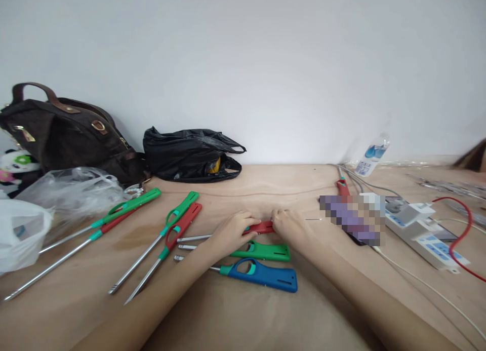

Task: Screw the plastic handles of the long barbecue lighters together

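Observation:
Both of my hands grip one red long-nosed lighter lying on the wooden table. My left hand closes over its middle, near the trigger. My right hand holds the handle's right end. Its metal nozzle pokes out to the left of my left hand. Just in front of it lie a green lighter and a blue lighter, both with handles pointing right.
Several more green and red lighters lie fanned out at left. A brown bag, black plastic bag and clear bags stand at the back left. A power strip, cables, a red lighter and a water bottle are at right.

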Available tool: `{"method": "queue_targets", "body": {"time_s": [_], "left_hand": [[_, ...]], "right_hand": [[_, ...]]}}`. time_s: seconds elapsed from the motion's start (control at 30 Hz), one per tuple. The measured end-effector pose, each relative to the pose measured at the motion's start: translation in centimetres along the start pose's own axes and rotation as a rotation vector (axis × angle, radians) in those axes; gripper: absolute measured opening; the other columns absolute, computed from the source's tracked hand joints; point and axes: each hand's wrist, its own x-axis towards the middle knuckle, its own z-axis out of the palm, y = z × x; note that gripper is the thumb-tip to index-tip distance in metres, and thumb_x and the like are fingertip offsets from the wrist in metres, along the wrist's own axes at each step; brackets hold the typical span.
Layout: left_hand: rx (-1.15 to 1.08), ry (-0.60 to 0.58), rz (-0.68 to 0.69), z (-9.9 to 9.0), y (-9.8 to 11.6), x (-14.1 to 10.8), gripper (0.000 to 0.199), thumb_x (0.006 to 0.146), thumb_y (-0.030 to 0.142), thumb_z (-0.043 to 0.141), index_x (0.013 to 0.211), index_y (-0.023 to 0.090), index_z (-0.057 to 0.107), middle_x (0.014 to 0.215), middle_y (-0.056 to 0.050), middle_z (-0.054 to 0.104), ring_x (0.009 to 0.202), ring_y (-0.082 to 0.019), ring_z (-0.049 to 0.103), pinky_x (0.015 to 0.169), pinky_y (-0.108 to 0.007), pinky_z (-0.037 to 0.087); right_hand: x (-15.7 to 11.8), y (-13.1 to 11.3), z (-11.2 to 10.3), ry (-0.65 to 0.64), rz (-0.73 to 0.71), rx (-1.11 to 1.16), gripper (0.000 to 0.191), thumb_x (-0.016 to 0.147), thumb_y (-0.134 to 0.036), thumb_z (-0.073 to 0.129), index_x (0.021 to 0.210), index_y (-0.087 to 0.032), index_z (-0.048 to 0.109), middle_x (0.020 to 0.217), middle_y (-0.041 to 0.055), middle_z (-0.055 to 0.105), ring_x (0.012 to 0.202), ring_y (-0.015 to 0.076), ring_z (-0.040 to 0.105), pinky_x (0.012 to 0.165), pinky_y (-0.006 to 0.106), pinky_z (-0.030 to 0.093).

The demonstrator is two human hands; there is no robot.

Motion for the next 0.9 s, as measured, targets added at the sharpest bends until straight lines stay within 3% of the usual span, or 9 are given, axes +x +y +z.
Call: {"method": "queue_targets", "body": {"time_s": [0.6, 0.9], "left_hand": [[0.003, 0.011, 0.019, 0.2, -0.2, 0.0, 0.024, 0.085, 0.011, 0.061, 0.108, 0.017, 0.066, 0.108, -0.007, 0.066, 0.101, -0.023, 0.061, 0.087, -0.033, 0.049], [0.002, 0.009, 0.017, -0.1, 0.0, 0.0, 0.023, 0.084, 0.012, 0.061, 0.106, 0.017, 0.067, 0.106, -0.007, 0.066, 0.099, -0.023, 0.061, 0.086, -0.033, 0.049]], "right_hand": [[-0.3, -0.4, -1.0, -0.011, -0.025, -0.015, 0.026, 0.085, 0.004, 0.042, 0.098, -0.005, 0.063, 0.093, 0.0189, 0.068, 0.083, 0.0244, 0.068, 0.061, 0.028, 0.05], [-0.5, 0.5, -1.4, -0.05, -0.059, 0.06, 0.03, 0.084, 0.006, 0.04, 0.102, -0.005, 0.062, 0.098, 0.0207, 0.069, 0.089, 0.0249, 0.068, 0.068, 0.028, 0.048]]}}
